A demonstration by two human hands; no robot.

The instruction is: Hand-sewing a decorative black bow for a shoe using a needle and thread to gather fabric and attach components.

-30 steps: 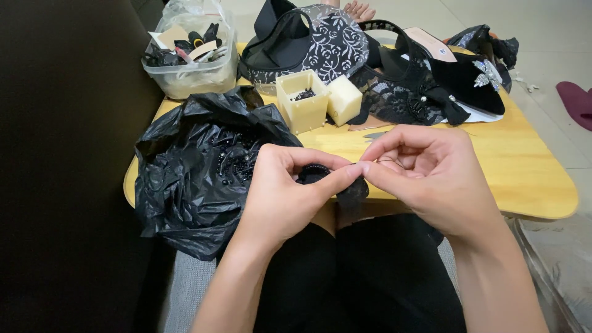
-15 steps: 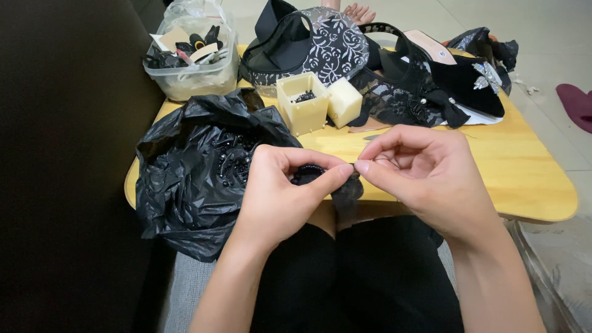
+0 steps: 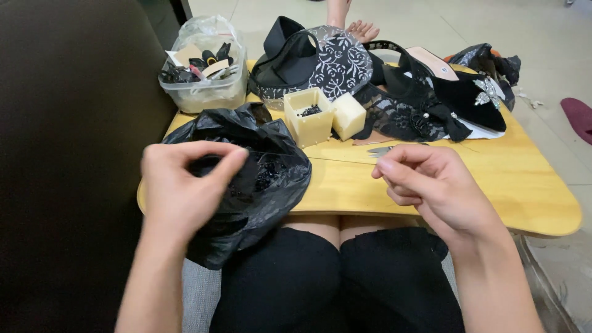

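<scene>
My left hand (image 3: 182,191) hovers over a crumpled black plastic bag (image 3: 274,179) at the left end of a low wooden table (image 3: 444,197). Its thumb and forefinger are curved and apart, and I see nothing between them. My right hand (image 3: 431,188) is above the table's front edge with its fingertips pinched together; nothing shows in the pinch. The bag holds small dark bits. Just beyond my right fingertips a small metal tool (image 3: 385,150) lies on the table.
An open cream box (image 3: 308,120) and a cream block (image 3: 349,115) stand mid-table. Behind are a clear tub (image 3: 206,92) of scraps, patterned black fabric (image 3: 336,61), black lace (image 3: 401,117) and a black shoe (image 3: 468,95) with a silver ornament. Another person's foot (image 3: 364,28) is beyond. Dark sofa (image 3: 68,123) on the left.
My hands, joined before on a small black piece at the table's front edge, have separated. The left hand swung left over the bag, and the black piece is out of sight.
</scene>
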